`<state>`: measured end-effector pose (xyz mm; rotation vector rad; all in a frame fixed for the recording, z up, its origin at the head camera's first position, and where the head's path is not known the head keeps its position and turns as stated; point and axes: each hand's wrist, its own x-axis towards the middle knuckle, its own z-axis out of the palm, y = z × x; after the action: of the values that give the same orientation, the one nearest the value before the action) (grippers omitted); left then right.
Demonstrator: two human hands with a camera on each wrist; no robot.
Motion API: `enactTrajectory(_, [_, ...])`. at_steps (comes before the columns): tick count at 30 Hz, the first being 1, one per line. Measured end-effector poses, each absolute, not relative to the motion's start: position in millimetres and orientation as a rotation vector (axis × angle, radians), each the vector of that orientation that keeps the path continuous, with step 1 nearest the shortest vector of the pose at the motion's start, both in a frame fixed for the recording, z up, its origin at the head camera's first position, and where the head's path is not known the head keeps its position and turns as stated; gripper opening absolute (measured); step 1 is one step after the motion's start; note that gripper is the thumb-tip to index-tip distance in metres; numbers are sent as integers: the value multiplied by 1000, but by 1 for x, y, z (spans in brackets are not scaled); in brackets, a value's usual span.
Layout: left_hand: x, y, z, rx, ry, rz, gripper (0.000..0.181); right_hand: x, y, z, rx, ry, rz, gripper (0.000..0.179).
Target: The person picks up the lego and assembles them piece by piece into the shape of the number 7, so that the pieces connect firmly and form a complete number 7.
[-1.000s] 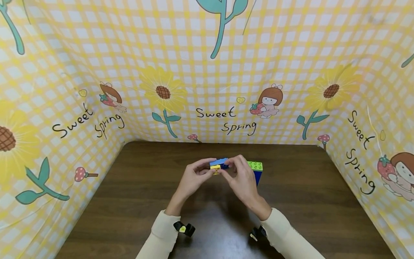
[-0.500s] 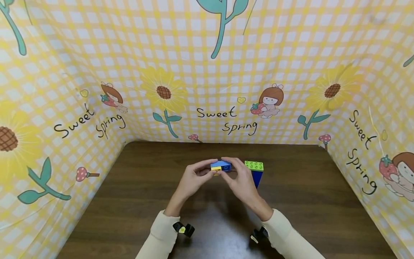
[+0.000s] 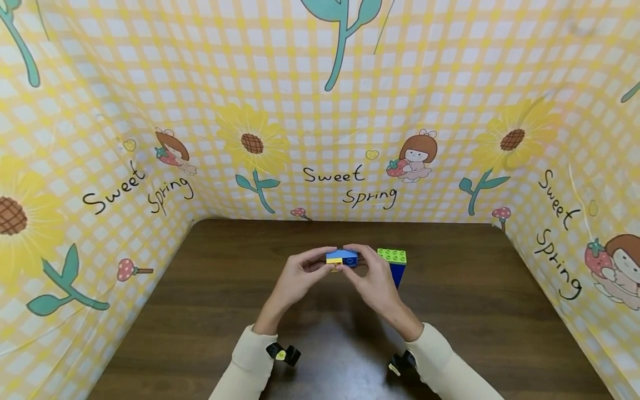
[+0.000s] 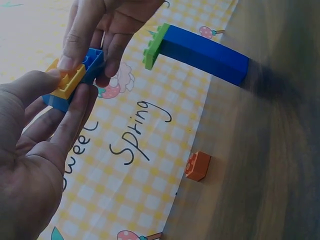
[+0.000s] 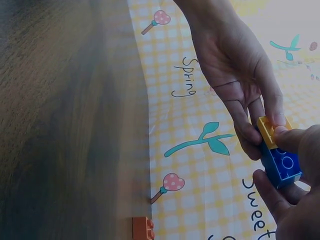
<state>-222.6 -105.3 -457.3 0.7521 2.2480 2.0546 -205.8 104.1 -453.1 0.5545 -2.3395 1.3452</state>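
Both hands meet above the table, holding a blue toy brick (image 3: 349,260) with a smaller yellow brick (image 5: 268,136) attached to its hollow underside. My left hand (image 3: 299,278) pinches the joined pair between thumb and fingers from the left. From the right, my right hand (image 3: 376,282) grips the same pair, its thumb on the yellow brick. Round tubes inside the blue brick face the head camera. Just beyond the right hand stands a tall blue tower (image 4: 205,55) topped by a lime-green studded brick (image 3: 392,255).
An orange brick (image 4: 198,166) lies on the brown wooden table (image 3: 200,311), hidden from the head view. A yellow checked cloth (image 3: 320,128) with printed flowers encloses the table at the back and sides.
My right fingers have shifted over the blue brick, and its hollow end has come into sight. Since half a second ago both hands have stayed nearly still.
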Motion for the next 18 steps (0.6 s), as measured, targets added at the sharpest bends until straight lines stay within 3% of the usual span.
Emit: enactTrajectory(18, [-220,-109,-454,764,2248,2035,35,-206,104,-455,594,-2272,1374,39])
